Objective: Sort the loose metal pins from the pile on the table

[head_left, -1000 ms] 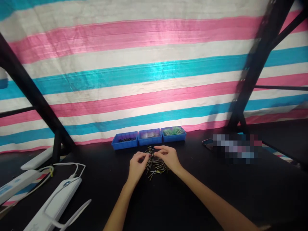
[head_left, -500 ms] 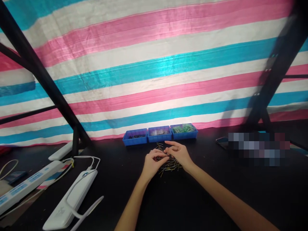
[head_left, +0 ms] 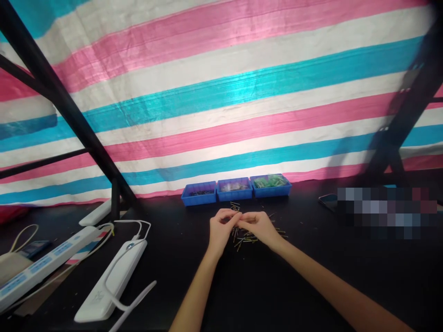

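Over a loose pile of thin, short yellowish and dark sticks (head_left: 247, 239), my two hands meet at the fingertips. My left hand (head_left: 222, 227) is closed in a pinch, thumb against forefinger. My right hand (head_left: 259, 227) pinches too, its thumb and fingers touching the left fingertips. Whatever lies between the fingers is too small and covered to make out. Some sticks show beyond the hands and to the right of them; the middle of the pile is hidden.
Behind the hands stand three blue trays: one with dark thin pieces (head_left: 200, 200), one with clear pieces (head_left: 235, 194), one with green pieces (head_left: 272, 191). A white power bank (head_left: 110, 286) with a cable and a power strip (head_left: 48, 267) lie left. A phone (head_left: 328, 201) is right.
My right fingers, spread and raised before, have closed into a pinch against my left fingertips. The whole view has shifted slightly.
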